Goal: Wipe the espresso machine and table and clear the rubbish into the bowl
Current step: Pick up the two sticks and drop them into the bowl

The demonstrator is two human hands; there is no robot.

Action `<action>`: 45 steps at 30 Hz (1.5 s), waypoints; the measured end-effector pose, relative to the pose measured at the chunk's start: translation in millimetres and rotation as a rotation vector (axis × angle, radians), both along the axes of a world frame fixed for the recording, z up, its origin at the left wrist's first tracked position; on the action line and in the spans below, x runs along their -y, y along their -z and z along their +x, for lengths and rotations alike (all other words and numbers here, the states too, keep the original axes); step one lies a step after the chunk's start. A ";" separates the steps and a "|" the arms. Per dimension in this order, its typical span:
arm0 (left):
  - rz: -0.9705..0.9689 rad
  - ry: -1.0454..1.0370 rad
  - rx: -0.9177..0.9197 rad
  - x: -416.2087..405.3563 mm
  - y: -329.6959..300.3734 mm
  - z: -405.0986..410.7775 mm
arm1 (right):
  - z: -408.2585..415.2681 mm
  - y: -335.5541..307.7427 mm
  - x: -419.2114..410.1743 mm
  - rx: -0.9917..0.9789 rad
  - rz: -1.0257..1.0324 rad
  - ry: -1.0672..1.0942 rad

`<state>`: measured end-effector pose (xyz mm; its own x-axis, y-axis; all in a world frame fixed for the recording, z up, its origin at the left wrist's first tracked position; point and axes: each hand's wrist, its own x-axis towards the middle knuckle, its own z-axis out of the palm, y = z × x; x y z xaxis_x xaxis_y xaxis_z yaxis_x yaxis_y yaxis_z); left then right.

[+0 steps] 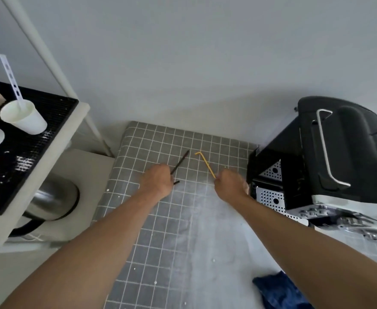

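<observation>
Head view: mid-frame, your left hand (157, 181) pinches a black straw (180, 162), right hand (229, 185) pinches a yellow straw (205, 162), both over the checked bench (160, 219); espresso machine (330, 157) sits right.

Table (151, 219), grid-patterned cloth: broad open lane lying between both forearms, running back to the wall. Espresso machine (330, 157) is blocking the right edge; blue cloth (281, 291) is sitting at the near right. Side shelf (38, 152) holding paper cups (24, 118) is crowding the left, metal bowl (51, 197) sitting beneath it.
</observation>
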<state>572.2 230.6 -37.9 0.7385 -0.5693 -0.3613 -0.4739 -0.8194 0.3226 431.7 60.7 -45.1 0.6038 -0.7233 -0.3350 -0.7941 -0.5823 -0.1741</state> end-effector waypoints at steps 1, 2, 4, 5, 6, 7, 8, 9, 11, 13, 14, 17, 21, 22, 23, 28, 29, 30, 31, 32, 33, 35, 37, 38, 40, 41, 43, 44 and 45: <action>-0.001 -0.017 -0.015 -2.0 -0.7 -2.9 | -1.8 -0.7 -2.3 -0.003 0.002 -0.002; -0.009 -0.038 -0.033 -5.1 -0.5 -6.4 | -4.0 -0.8 -4.6 -0.001 0.014 0.001; -0.045 -0.087 -0.066 -13.7 1.9 -15.0 | -9.1 -1.9 -9.1 0.004 0.054 0.006; -0.074 -0.116 -0.088 -18.7 2.8 -20.3 | -11.8 -3.1 -11.1 0.001 0.070 0.000; -0.108 -0.150 -0.115 -23.7 3.7 -25.6 | -14.2 -4.7 -13.2 -0.006 0.084 -0.010; -0.144 -0.183 -0.138 -29.2 4.1 -31.0 | -16.9 -6.3 -16.0 -0.013 0.104 -0.018; -0.180 -0.213 -0.152 -34.7 3.3 -36.8 | -20.0 -7.8 -19.3 -0.015 0.126 -0.024; -0.206 -0.232 -0.151 -40.6 1.5 -43.2 | -24.0 -9.1 -23.1 -0.015 0.147 -0.030; -0.235 -0.265 -0.157 -52.9 -3.4 -57.7 | -35.7 -12.4 -32.7 -0.008 0.176 -0.035; -0.234 -0.281 -0.157 -65.1 -8.3 -73.8 | -51.9 -16.8 -41.5 0.020 0.197 -0.030; -0.233 -0.290 -0.148 -70.9 -13.5 -84.1 | -61.1 -19.6 -45.2 0.042 0.207 -0.023; -0.234 -0.288 -0.091 -84.5 -27.6 -121.4 | -94.4 -31.4 -55.6 0.108 0.227 -0.020; -0.300 -0.318 -0.066 -96.1 -43.1 -183.4 | -153.7 -49.7 -69.4 0.211 0.251 -0.041; -0.317 -0.331 -0.066 -98.7 -45.6 -200.1 | -171.7 -53.7 -72.3 0.233 0.258 -0.050; -0.331 -0.341 -0.068 -100.9 -48.6 -218.1 | -190.9 -56.9 -75.1 0.246 0.266 -0.058; -0.344 -0.348 -0.098 -104.7 -62.9 -318.3 | -294.9 -73.9 -87.4 0.214 0.304 -0.115; -0.341 -0.348 -0.113 -104.2 -65.6 -339.1 | -317.9 -77.0 -90.3 0.206 0.313 -0.127; -0.342 -0.344 -0.128 -103.0 -68.5 -360.1 | -341.3 -79.4 -92.4 0.210 0.324 -0.128; -0.343 -0.337 -0.144 -101.4 -70.1 -380.5 | -365.8 -80.5 -94.1 0.214 0.315 -0.121; -0.342 -0.321 -0.162 -99.0 -71.4 -401.1 | -390.1 -80.2 -94.8 0.218 0.290 -0.114; -0.334 -0.293 -0.174 -96.6 -73.2 -421.9 | -414.6 -80.3 -95.2 0.227 0.265 -0.094; -0.308 -0.220 -0.196 -88.1 -76.3 -463.0 | -462.4 -78.6 -92.2 0.267 0.240 -0.020; -0.301 -0.155 -0.234 -75.9 -76.7 -499.8 | -507.9 -77.2 -87.0 0.300 0.243 0.071; -0.298 -0.123 -0.246 -68.9 -76.9 -517.0 | -529.8 -75.5 -83.5 0.320 0.244 0.115; -0.284 -0.059 -0.271 -52.2 -75.7 -548.2 | -572.7 -71.4 -76.2 0.338 0.233 0.200; -0.286 -0.033 -0.291 -43.0 -74.0 -563.0 | -593.3 -69.7 -73.0 0.342 0.230 0.248; -0.292 0.029 -0.344 -24.5 -66.1 -590.4 | -631.1 -63.6 -67.5 0.332 0.231 0.341; -0.291 0.067 -0.354 -15.2 -61.0 -603.5 | -648.5 -59.1 -65.2 0.317 0.228 0.378; -0.283 0.108 -0.352 -6.2 -55.8 -616.2 | -664.8 -54.2 -62.8 0.298 0.225 0.412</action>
<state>-44.0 236.8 17.9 0.5298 -0.7485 -0.3987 -0.3737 -0.6281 0.6826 -233.1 123.5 9.1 0.3782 -0.8500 -0.3666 -0.8458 -0.1563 -0.5101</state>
